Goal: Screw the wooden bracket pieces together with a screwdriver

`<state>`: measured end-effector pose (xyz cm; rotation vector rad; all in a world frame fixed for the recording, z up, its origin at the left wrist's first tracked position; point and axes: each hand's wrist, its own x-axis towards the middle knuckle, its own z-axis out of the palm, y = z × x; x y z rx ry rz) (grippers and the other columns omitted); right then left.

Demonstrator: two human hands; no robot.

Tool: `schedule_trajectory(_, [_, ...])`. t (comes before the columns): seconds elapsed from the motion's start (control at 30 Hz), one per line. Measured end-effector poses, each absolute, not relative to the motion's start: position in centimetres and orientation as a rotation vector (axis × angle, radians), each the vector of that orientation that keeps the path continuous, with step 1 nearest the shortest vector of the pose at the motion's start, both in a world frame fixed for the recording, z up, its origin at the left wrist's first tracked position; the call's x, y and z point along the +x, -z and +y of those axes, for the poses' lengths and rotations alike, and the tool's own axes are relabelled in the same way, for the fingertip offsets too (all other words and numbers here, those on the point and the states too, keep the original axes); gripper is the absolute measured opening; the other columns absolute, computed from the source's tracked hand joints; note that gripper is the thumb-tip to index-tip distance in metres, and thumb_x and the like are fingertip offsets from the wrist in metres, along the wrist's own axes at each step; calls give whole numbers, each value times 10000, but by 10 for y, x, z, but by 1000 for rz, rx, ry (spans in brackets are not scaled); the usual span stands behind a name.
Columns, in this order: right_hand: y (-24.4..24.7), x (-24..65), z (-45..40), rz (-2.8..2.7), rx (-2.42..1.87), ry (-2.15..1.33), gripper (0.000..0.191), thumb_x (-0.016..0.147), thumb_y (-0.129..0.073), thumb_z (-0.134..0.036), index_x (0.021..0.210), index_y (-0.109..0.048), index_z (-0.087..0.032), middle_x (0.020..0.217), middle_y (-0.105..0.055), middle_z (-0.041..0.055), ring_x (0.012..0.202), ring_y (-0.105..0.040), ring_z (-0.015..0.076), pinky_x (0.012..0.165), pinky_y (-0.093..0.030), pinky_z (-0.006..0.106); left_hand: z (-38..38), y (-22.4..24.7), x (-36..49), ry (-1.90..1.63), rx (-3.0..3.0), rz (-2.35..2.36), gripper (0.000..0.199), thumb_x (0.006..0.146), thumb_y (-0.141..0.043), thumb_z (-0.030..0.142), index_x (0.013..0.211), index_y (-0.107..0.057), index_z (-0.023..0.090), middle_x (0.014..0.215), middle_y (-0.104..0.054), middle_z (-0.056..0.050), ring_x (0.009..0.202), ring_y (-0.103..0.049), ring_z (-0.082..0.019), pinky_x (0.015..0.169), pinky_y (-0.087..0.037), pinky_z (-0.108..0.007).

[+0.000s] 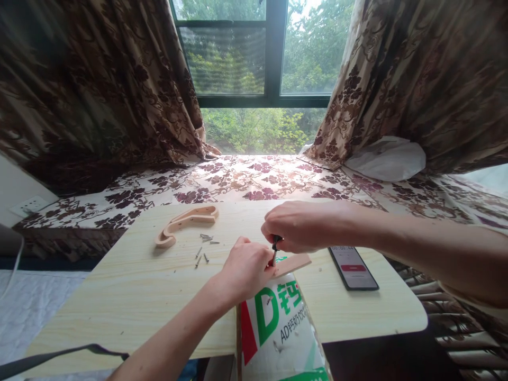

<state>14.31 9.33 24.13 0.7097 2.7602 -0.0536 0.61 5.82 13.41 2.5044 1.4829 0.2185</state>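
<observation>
My right hand [296, 225] is closed round the dark handle of a screwdriver [275, 247], its shaft pointing down. Below it, my left hand [250, 264] pinches at the shaft's lower end, over a flat strip of light wood [292, 264]; whether a screw sits between those fingertips is hidden. The wood strip lies across a white, green and red printed carton [286, 328] at the table's near edge. Left of my hands, several loose screws [201, 253] are scattered on the table. Behind them rests a curved wooden piece [186, 223] with small holes.
A phone [352, 268] lies on the pale wooden table [159, 307] to the right, its screen lit. Beyond the table is a ledge [254, 177] under a flowered cloth, with a white plastic bag [387, 159]. A dark strap [63, 353] crosses the near left corner.
</observation>
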Motion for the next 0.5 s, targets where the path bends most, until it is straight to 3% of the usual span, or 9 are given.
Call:
schedule_trajectory(0.13, [-239,143,91,2721,835,17,170,744,-536,-134,783,-702,-131,674,-639,82,558,-478,145,487,-295,285,58,-133,6,-231,2513,1479,264,781,-473,183,523,-529,182,562,-589,17,556,-449,-117,731,-324,-337])
schedule_trajectory(0.23, [-241,144,92,2698,859,61,195,743,-577,-209,877,-701,-142,717,-645,78,581,-486,151,494,-299,283,56,-135,7,-232,2504,1486,265,790,-479,190,531,-535,184,553,-581,20,558,-454,-116,733,-325,-333])
schedule_trajectory(0.33, [-243,146,94,2717,797,113,282,715,-572,-142,973,-684,-156,782,-648,69,607,-482,139,508,-308,272,56,-136,7,-226,2494,1496,276,798,-482,209,527,-524,184,555,-576,16,570,-463,-121,720,-330,-326])
schedule_trajectory(0.4, [-242,147,95,2747,746,99,301,690,-526,-66,928,-689,-152,765,-643,62,592,-462,126,504,-308,265,56,-137,8,-221,2486,1512,280,792,-486,205,514,-516,182,553,-575,6,574,-466,-127,705,-329,-329])
schedule_trajectory(0.5, [-239,147,94,2772,762,105,237,703,-525,-88,856,-693,-154,743,-643,65,579,-454,128,494,-311,265,55,-135,9,-220,2468,1536,277,784,-502,203,509,-518,181,553,-580,4,562,-462,-124,715,-329,-346])
